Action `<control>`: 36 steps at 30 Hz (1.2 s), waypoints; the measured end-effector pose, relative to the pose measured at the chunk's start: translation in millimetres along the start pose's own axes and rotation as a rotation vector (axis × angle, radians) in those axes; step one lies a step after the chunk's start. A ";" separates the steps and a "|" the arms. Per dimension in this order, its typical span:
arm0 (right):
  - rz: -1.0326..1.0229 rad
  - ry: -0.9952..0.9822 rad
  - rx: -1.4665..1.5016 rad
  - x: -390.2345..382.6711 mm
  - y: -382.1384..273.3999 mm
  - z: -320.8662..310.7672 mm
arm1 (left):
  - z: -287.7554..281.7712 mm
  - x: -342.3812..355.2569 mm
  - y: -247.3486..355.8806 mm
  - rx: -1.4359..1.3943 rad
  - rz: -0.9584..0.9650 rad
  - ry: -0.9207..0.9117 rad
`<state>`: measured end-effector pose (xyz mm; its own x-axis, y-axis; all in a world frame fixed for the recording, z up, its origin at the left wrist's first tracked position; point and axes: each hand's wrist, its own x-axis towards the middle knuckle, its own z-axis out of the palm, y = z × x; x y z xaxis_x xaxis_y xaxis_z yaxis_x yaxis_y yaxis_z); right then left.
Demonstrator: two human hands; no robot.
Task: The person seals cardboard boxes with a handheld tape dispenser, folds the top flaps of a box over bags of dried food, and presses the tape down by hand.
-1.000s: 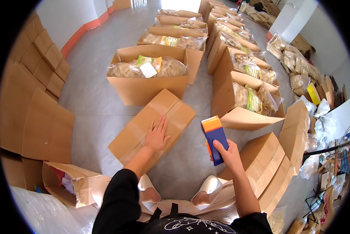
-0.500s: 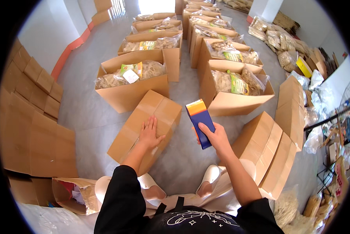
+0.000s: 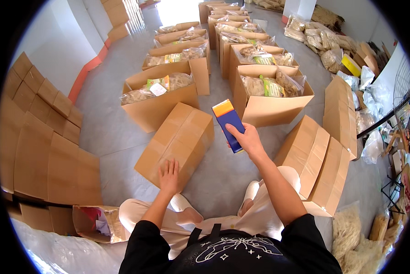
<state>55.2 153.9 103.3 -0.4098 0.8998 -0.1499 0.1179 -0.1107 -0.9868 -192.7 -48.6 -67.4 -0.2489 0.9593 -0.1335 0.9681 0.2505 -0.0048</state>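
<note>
A closed brown cardboard box lies slantwise on the floor before me, with clear tape along its top. My left hand rests on the near end of the box, its fingers stretched out flat. To the right of the box, my right hand grips a dark-blue tape dispenser with an orange end. The dispenser is held up in the air, apart from the box, its orange end pointing away from me.
Two rows of open cartons filled with clear bags stretch away ahead. Closed boxes stand at my right, and stacked cartons line the left. A torn open box sits by my left knee. Bagged goods are heaped far right.
My left hand has slid toward the near end of the box. My right hand has raised the tape dispenser slightly farther away. The view has shifted a little.
</note>
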 end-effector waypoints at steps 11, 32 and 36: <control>0.011 0.069 0.139 -21.9 -14.9 -19.9 | -4.0 4.9 -33.3 0.064 -0.093 -0.036; -0.095 0.213 -0.226 -10.1 10.4 -21.3 | -80.6 130.1 10.6 -0.024 0.256 0.102; -0.087 0.123 -0.212 -15.8 12.9 -7.0 | -70.3 178.4 73.5 -0.104 0.449 0.238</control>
<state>69.5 141.1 93.3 -0.3152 0.9480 -0.0434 0.2790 0.0488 -0.9591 -168.0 150.2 -21.9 0.1793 0.9753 0.1290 0.9760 -0.1928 0.1014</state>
